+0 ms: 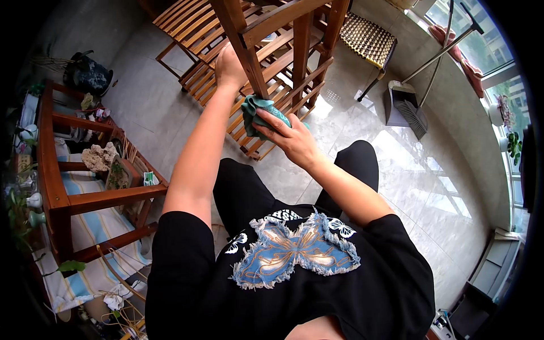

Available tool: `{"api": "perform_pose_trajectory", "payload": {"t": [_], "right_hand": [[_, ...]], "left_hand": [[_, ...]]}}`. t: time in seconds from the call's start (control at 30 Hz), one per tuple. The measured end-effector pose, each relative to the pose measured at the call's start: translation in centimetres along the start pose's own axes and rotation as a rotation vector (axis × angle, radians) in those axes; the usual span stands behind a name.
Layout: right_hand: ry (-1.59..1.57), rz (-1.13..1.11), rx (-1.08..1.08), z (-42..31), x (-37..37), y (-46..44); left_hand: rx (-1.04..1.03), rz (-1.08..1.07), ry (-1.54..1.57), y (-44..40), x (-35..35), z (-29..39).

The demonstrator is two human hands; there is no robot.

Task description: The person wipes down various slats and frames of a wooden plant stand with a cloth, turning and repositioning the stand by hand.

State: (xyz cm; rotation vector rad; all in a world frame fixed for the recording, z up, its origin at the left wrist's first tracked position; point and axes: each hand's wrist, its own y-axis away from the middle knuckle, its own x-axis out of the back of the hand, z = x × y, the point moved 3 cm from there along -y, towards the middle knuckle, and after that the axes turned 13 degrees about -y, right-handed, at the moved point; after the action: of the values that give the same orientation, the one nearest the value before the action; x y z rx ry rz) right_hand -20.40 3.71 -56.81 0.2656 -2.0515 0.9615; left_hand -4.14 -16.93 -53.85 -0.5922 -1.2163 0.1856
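Head view: the right hand (296,139) is gripping a green cloth (253,109) at the lower end of a wooden post (253,68).
It is curling over the fabric; the left hand (229,67) is extending beside the post, its grip impossible to tell.

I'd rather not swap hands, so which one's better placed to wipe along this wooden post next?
Likely your right hand: it holds the green cloth against the wooden post. Your left hand is beside the post, fingers hidden, no cloth showing there.
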Motion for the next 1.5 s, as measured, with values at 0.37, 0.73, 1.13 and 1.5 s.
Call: {"api": "perform_pose_trajectory", "payload": {"t": [0.37,0.73,1.13,1.5], "right_hand": [[-0.597,0.152,-0.693,5.5,-6.0,9.8],[-0.535,0.802,-0.763,13.3,1.0,0.1],[-1.337,0.881,-0.817,9.3,-2.6,6.1],[-0.611,0.692,-1.076,13.9,-11.3,4.8]], "left_hand": [[0.025,-0.055,-0.03,0.1,0.2,0.0],[-0.082,-0.001,-0.064,-0.3,-0.1,-0.8],[-0.109,-0.004,-0.057,-0.4,0.7,0.1],[-0.138,0.025,-0.052,-0.5,0.8,-0.1]]}}
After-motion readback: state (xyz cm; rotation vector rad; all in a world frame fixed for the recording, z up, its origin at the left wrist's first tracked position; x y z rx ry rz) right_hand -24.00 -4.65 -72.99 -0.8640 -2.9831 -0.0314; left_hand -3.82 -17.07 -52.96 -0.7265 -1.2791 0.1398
